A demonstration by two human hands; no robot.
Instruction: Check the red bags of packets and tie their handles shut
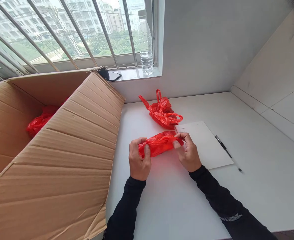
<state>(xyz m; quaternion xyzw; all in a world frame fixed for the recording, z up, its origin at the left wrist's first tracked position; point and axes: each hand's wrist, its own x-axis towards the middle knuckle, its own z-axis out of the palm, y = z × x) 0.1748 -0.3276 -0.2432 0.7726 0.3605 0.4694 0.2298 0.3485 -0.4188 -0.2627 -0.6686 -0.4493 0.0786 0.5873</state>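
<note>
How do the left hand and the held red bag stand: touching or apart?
Touching: the head view shows the left hand pinching one end of the held red bag.

Sleeves: black, long, close-fitting | Right forearm: grey-white marking | Hands: bare

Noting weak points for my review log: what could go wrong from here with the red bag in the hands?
The held red bag looks thin, and the left hand and right hand pinch it near opposite ends, so a hard pull might tear it. The right hand, close beside the white paper, could push that askew. Bumping the cardboard box might shift the phone near its edge.
</note>
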